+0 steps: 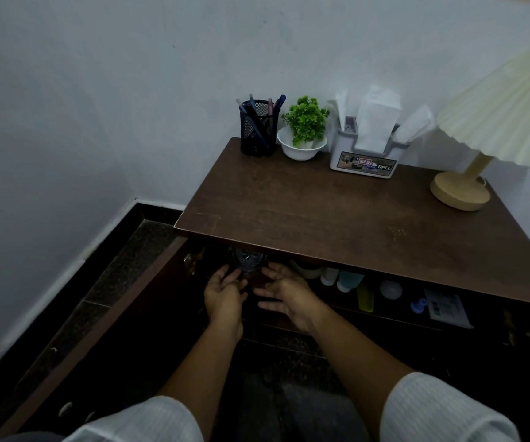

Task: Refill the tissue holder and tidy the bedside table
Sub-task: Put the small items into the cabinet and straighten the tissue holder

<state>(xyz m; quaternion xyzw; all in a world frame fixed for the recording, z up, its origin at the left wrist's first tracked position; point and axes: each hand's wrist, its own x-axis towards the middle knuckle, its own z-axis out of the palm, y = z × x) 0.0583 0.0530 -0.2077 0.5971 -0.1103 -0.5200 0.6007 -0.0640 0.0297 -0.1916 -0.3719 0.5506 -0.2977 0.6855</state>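
Note:
A white tissue holder (364, 157) with folded white tissues sticking up stands at the back of the brown bedside table (337, 212). Below the tabletop the cupboard is open. My left hand (225, 291) and my right hand (286, 295) reach into its dark left part, palms facing each other, fingers relaxed. Between and just beyond the fingertips sits a cut-glass object (247, 261); whether either hand touches it is hard to tell in the dim light.
On the table's back edge stand a black mesh pen cup (258, 129), a green plant in a white bowl (303, 135) and a lamp (467, 183) with pleated shade. The cupboard shelf holds small bottles (346, 280), a yellow item (365, 296) and a packet (447, 309). The cupboard door (97, 320) hangs open on the left.

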